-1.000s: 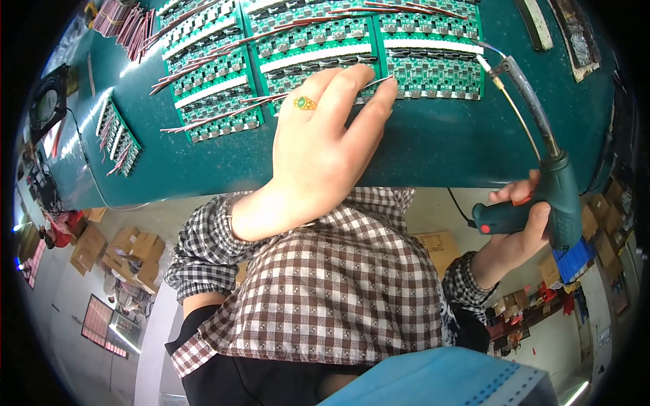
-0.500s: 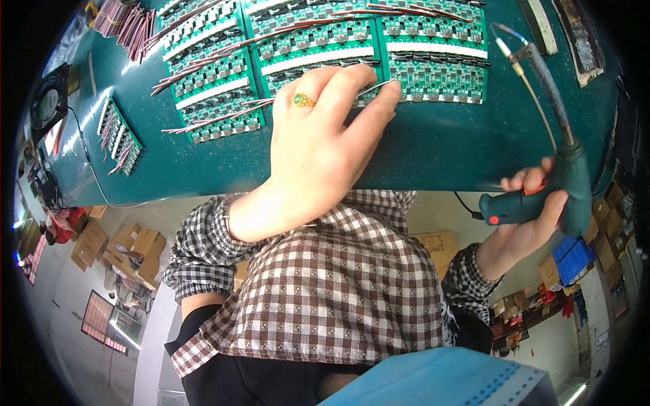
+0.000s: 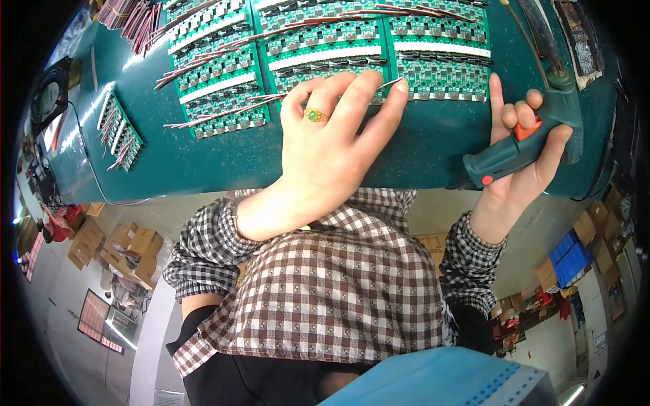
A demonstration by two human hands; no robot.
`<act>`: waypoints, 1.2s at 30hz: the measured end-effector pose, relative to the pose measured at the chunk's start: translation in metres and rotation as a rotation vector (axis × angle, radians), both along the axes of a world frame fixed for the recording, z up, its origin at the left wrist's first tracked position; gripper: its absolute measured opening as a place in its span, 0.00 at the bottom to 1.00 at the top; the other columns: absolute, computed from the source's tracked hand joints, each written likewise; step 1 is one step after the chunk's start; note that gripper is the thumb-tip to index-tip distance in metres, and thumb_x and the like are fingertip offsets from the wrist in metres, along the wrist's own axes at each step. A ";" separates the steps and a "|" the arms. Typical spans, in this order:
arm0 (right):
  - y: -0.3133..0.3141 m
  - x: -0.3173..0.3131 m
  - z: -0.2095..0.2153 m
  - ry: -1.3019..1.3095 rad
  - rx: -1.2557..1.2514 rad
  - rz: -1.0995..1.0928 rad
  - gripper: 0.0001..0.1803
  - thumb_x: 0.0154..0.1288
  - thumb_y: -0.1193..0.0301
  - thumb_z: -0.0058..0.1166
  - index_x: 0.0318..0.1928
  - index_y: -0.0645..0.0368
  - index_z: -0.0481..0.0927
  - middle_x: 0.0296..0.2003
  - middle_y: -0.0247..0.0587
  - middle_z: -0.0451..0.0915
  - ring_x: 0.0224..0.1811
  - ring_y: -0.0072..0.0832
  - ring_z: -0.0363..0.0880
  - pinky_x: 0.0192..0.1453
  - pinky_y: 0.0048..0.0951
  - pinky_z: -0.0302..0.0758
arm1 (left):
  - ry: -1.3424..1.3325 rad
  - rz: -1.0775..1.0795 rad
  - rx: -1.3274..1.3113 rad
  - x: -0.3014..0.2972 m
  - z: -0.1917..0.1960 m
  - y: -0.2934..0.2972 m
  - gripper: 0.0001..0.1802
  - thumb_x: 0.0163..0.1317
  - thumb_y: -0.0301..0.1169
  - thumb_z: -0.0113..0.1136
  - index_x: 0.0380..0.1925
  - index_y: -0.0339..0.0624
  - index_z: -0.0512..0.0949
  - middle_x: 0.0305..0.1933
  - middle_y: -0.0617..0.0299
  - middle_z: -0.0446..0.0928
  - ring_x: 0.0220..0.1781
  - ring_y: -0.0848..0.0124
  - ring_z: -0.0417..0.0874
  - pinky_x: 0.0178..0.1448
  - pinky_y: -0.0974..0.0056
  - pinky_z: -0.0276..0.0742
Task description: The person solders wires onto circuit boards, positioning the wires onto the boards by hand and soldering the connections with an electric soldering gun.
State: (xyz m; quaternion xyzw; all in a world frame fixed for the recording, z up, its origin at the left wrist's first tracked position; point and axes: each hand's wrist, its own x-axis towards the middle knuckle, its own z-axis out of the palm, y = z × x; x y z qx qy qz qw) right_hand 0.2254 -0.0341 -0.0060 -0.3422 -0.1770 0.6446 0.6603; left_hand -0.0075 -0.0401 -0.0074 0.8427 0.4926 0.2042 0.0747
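Note:
My left hand (image 3: 332,145), with a gold ring on one finger, lies across a panel of green circuit boards (image 3: 325,51) on a dark green table (image 3: 223,159). Its fingertips press on the board's lower row. A thin wire (image 3: 395,83) sticks out by the index fingertip, and the thumb is hidden. My right hand (image 3: 525,162) grips the handle of a teal soldering gun (image 3: 525,145) with an orange trigger at the table's right edge. The gun's barrel points up past the boards, and its tip runs out of view.
Red and white lead wires (image 3: 203,64) fan out leftward from the boards. A small strip of boards (image 3: 118,128) lies further left, and a round black fan (image 3: 47,95) stands at the far left. Cardboard boxes (image 3: 128,247) sit on the floor below.
My right hand has raised the soldering gun and brought it in closer to the boards; its tip has left the top of the picture. My left hand has stayed on the boards.

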 end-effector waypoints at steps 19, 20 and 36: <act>-0.004 -0.009 0.003 -0.081 -0.004 -0.038 0.26 0.68 0.53 0.45 0.48 0.67 0.70 0.30 0.38 0.78 0.34 0.34 0.81 0.74 0.50 0.44 | -0.107 -0.045 -0.005 -0.006 -0.005 0.004 0.24 0.45 0.24 0.62 0.47 0.52 0.79 0.49 0.66 0.73 0.48 0.67 0.73 0.51 0.61 0.65; -0.004 -0.010 0.004 -0.073 -0.014 -0.041 0.26 0.68 0.53 0.45 0.48 0.67 0.70 0.30 0.38 0.78 0.34 0.33 0.81 0.73 0.51 0.45 | -0.175 -0.053 -0.040 -0.007 -0.004 0.005 0.23 0.45 0.24 0.63 0.46 0.50 0.79 0.49 0.65 0.73 0.47 0.67 0.74 0.51 0.60 0.66; -0.018 -0.011 0.010 -0.213 -0.029 -0.074 0.28 0.66 0.52 0.48 0.49 0.67 0.67 0.30 0.39 0.78 0.37 0.32 0.78 0.73 0.55 0.45 | -0.363 0.025 -0.168 -0.007 0.001 0.030 0.08 0.48 0.20 0.63 0.28 0.41 0.75 0.28 0.61 0.74 0.30 0.65 0.74 0.34 0.65 0.68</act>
